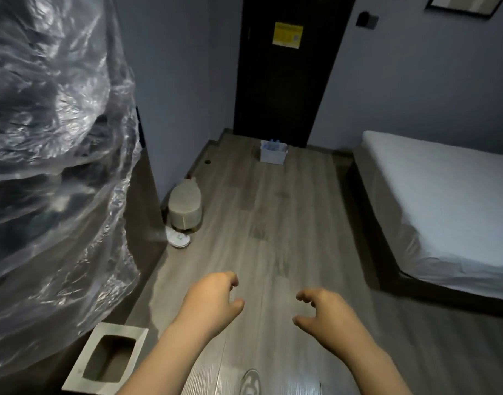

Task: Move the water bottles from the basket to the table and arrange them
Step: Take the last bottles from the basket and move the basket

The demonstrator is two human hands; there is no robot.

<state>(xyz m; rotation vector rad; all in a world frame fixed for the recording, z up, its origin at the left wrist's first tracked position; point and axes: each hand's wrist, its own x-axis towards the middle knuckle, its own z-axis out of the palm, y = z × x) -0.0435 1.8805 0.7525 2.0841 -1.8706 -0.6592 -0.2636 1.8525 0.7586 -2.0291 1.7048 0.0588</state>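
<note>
A: Several entries, then. Start at the left edge.

B: Item: clear plastic sheeting [53, 155], crumpled, draped over a dark bulk and filling the left side. Item: square grey bin [82, 363] with a rectangular opening in its top, below the sheeting. Item: round beige stool [185, 208] at the wall corner. A white round object [178, 238] lies on the floor just in front of it; its kind cannot be made out.

A: Next?

B: Left hand [213, 302]: held over the wooden floor [273, 238], fingers loosely curled, nothing in it. Item: white basket [273, 156], on the floor at the foot of the dark door [290, 89], well apart from both hands. Water bottles [274, 145] stand inside it, bluish tops showing above the rim; their number cannot be read. The door bears a yellow notice [288, 35]. Right hand [327, 312]: near the left but apart from it, likewise loosely curled and holding nothing.

A: Right side?

B: Item: dark wall switch [366, 19]. Item: bed [444, 201], white sheet on a dark base. Item: corner of a framed picture [466, 4], top right.
</note>
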